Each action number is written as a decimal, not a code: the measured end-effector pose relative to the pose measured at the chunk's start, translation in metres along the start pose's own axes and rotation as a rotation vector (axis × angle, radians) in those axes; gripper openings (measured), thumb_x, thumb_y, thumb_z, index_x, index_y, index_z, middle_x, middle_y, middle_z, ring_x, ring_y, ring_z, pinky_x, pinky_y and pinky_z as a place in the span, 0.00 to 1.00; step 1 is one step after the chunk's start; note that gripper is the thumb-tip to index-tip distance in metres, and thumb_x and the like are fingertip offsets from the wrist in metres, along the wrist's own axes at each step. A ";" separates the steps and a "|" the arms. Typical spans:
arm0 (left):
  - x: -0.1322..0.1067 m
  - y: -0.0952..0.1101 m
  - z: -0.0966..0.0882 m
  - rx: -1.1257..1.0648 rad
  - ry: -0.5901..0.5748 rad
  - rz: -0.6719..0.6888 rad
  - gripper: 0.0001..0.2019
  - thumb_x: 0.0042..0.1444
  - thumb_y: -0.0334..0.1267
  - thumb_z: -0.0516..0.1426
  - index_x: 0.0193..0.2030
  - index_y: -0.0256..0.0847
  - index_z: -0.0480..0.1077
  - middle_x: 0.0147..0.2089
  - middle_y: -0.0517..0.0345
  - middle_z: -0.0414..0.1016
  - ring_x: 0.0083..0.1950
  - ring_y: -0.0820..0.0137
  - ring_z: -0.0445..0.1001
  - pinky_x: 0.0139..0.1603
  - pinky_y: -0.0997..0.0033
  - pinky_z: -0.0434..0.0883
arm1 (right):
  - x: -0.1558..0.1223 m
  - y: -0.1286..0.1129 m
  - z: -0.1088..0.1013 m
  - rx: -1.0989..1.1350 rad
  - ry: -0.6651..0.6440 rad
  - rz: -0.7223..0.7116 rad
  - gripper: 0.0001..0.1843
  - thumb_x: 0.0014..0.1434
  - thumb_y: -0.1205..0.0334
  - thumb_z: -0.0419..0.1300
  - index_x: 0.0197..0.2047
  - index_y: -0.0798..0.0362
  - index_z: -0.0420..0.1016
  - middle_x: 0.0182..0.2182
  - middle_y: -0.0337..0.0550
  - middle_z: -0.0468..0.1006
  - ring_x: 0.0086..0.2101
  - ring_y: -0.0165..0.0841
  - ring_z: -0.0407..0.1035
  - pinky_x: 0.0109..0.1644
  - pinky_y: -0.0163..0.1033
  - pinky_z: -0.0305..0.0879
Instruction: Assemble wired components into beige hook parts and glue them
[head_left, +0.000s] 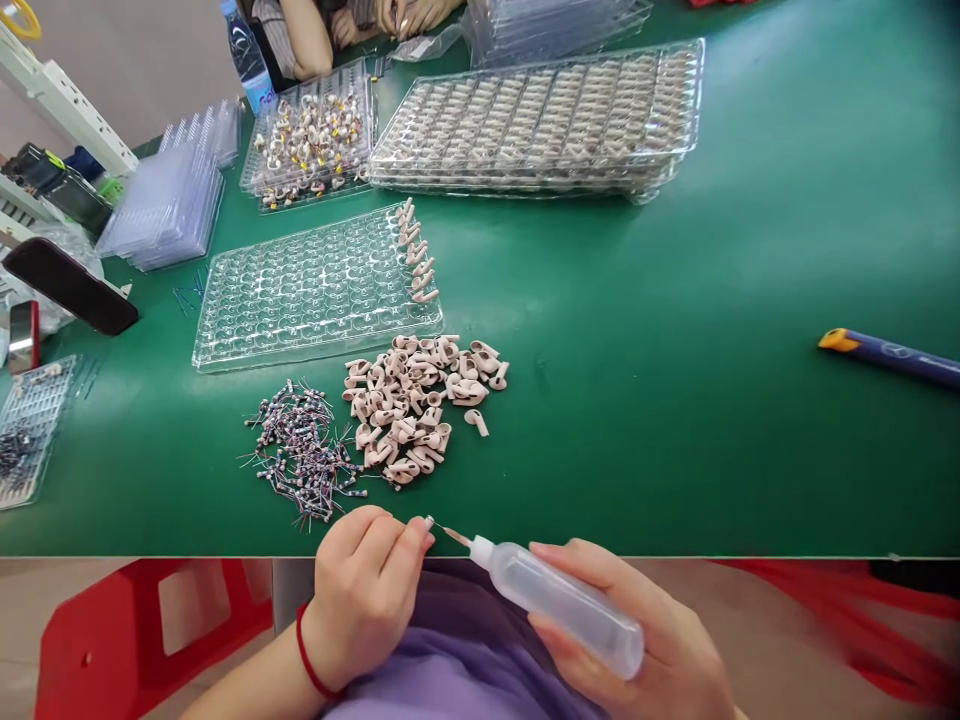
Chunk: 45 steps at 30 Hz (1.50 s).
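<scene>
My left fingers (414, 545) pinch a tiny part (429, 522), right fingers (592, 564) a bottle (559, 605) angled toward ten o'clock; the tray (300, 295) at eleven holds beige shells (424, 267).

Left fingers (378, 542) tightly pinched, right fingers (596, 563) curled.

passage lies right of the beige shells (409, 395); leftward, wired parts (301, 447) block the way

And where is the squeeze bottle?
In the head view, the squeeze bottle is low, right of centre, in the right hand, its tip near the left hand.
</scene>
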<state>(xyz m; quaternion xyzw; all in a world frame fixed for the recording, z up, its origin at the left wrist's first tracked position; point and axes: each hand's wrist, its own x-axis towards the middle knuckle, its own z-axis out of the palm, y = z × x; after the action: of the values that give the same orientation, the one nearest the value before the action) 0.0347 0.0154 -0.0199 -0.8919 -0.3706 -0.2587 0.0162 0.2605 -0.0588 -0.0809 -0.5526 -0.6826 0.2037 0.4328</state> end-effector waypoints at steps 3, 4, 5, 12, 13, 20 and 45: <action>-0.002 0.000 0.001 -0.006 -0.005 -0.001 0.07 0.60 0.25 0.58 0.44 0.33 0.73 0.28 0.56 0.76 0.31 0.68 0.73 0.33 0.68 0.74 | 0.004 -0.006 0.002 0.009 0.076 -0.004 0.18 0.57 0.56 0.63 0.51 0.48 0.73 0.35 0.45 0.84 0.30 0.39 0.79 0.35 0.41 0.79; -0.002 0.000 0.001 -0.008 -0.006 -0.001 0.07 0.59 0.25 0.58 0.44 0.33 0.73 0.28 0.55 0.76 0.31 0.67 0.73 0.33 0.68 0.74 | 0.006 -0.007 0.003 0.006 0.103 -0.006 0.18 0.58 0.55 0.63 0.51 0.48 0.73 0.34 0.45 0.84 0.30 0.39 0.79 0.35 0.41 0.79; -0.003 0.000 0.001 -0.010 -0.007 -0.002 0.07 0.59 0.25 0.58 0.44 0.33 0.73 0.28 0.55 0.76 0.31 0.67 0.73 0.34 0.68 0.74 | 0.007 -0.009 0.003 -0.003 0.120 -0.008 0.17 0.58 0.54 0.63 0.50 0.47 0.73 0.33 0.45 0.84 0.29 0.40 0.79 0.35 0.42 0.79; -0.004 -0.001 0.003 -0.018 -0.009 -0.012 0.07 0.58 0.24 0.60 0.43 0.33 0.73 0.29 0.55 0.75 0.32 0.67 0.72 0.34 0.68 0.74 | 0.015 -0.014 0.000 -0.061 0.108 -0.044 0.14 0.58 0.55 0.62 0.47 0.50 0.73 0.31 0.46 0.84 0.27 0.39 0.79 0.32 0.41 0.79; -0.005 -0.001 0.003 -0.018 -0.008 -0.013 0.07 0.58 0.24 0.60 0.43 0.33 0.73 0.29 0.55 0.75 0.32 0.67 0.72 0.34 0.68 0.73 | 0.016 -0.015 0.000 -0.068 0.109 -0.049 0.14 0.59 0.55 0.61 0.47 0.50 0.73 0.31 0.46 0.84 0.27 0.38 0.79 0.32 0.41 0.79; -0.006 -0.001 0.003 -0.034 -0.005 -0.010 0.08 0.57 0.24 0.61 0.44 0.32 0.74 0.29 0.54 0.75 0.33 0.67 0.72 0.35 0.68 0.73 | 0.017 -0.016 0.000 -0.091 0.106 -0.082 0.13 0.60 0.56 0.60 0.46 0.52 0.71 0.30 0.46 0.83 0.26 0.37 0.79 0.32 0.39 0.79; -0.006 -0.001 0.003 -0.102 0.021 -0.055 0.08 0.56 0.23 0.61 0.43 0.33 0.74 0.29 0.53 0.77 0.33 0.66 0.73 0.35 0.67 0.75 | 0.005 -0.007 0.000 0.030 0.112 0.000 0.15 0.61 0.55 0.61 0.50 0.51 0.72 0.35 0.47 0.83 0.30 0.37 0.79 0.36 0.37 0.78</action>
<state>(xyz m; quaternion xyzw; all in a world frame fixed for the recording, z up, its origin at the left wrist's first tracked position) 0.0320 0.0126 -0.0259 -0.8782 -0.3811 -0.2871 -0.0323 0.2562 -0.0562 -0.0738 -0.5564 -0.6542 0.1828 0.4784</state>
